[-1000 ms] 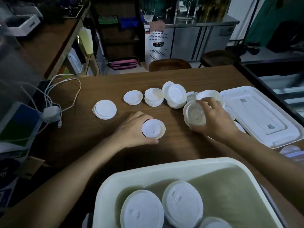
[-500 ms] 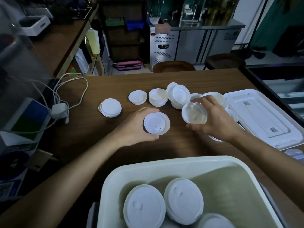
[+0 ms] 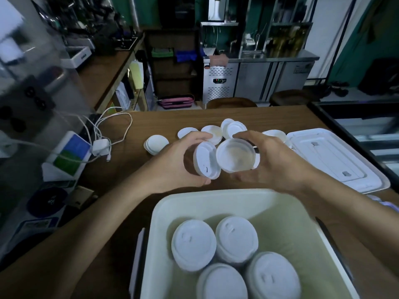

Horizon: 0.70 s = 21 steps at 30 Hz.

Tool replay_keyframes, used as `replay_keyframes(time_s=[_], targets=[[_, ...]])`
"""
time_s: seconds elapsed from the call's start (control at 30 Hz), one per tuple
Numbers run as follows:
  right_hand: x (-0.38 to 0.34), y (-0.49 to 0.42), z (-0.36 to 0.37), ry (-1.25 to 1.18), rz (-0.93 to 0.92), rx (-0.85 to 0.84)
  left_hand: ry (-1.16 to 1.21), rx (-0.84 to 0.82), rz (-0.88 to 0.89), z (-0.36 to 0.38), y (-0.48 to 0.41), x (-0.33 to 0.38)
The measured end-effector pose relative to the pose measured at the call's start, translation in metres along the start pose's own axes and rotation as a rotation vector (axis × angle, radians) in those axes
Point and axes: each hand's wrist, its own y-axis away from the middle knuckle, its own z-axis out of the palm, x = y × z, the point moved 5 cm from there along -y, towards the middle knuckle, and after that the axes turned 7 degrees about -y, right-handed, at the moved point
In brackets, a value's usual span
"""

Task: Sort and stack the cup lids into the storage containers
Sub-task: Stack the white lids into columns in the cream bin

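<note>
White stacks (image 3: 193,244) (binned): 4 | left grip (image 3: 172,162) clamps lid (image 3: 207,161) | right grip (image 3: 278,165) clamps upturned lid (image 3: 234,155)

Container (image 3: 207,196) at 6 o'clock on the table (image 3: 269,117), lid stacks (image 3: 194,244) inside, just behind it left hand (image 3: 172,162) gripping left lid (image 3: 206,162), right hand (image 3: 274,162) gripping right lid (image 3: 234,155) alongside, loose lids (image 3: 235,127) at 12, cover (image 3: 336,160) at 3, charger (image 3: 101,147) at 9.
</note>
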Motion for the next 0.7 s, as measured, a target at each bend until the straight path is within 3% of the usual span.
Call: replay_keyframes(time_s=[0.27, 0.5, 0.7], targets=[[-0.036, 0.036, 0.013, -0.017, -0.130, -0.110, 0.123, -0.017, 0.011, 0.002, 0.050, 0.039], [-0.050, 0.065, 0.006, -0.114, -0.104, -0.097, -0.050, -0.013, 0.040, -0.009, 0.079, 0.060], [-0.043, 0.097, 0.002, -0.107, -0.100, -0.129, -0.242, -0.190, 0.116, 0.011, 0.105, 0.084]])
